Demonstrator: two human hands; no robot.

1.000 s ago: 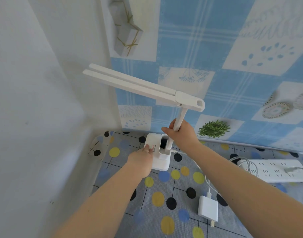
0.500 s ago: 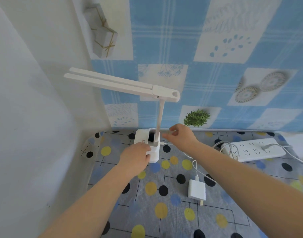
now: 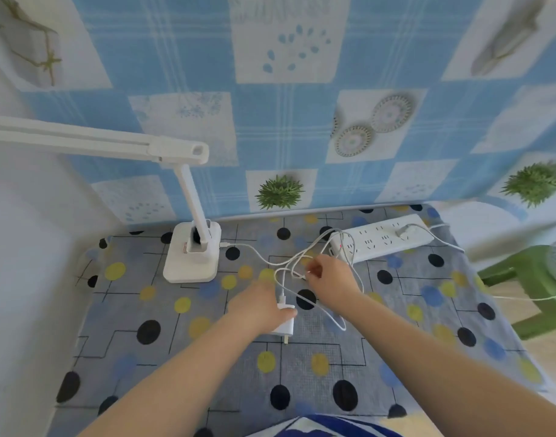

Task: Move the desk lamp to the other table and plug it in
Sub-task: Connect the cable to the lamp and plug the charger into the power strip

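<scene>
The white desk lamp (image 3: 191, 257) stands upright at the back left of the table, its long head reaching left. Nobody is holding it. A thin white cable (image 3: 254, 252) runs from its base to a white plug adapter (image 3: 284, 326) lying mid-table. My left hand (image 3: 259, 305) is closed over the adapter. My right hand (image 3: 328, 277) pinches a loop of the cable just right of it. A white power strip (image 3: 384, 239) lies at the back right with one other plug in it.
The table wears a grey cloth with yellow, blue and black dots (image 3: 207, 357). A white wall closes the left side and blue patterned wallpaper the back. A green stool (image 3: 532, 288) and a fan with its own cord stand off the right edge.
Both hands have left the lamp, which now stands by itself. My left hand moved right onto the adapter and my right hand took up the cable. The view has swung right.
</scene>
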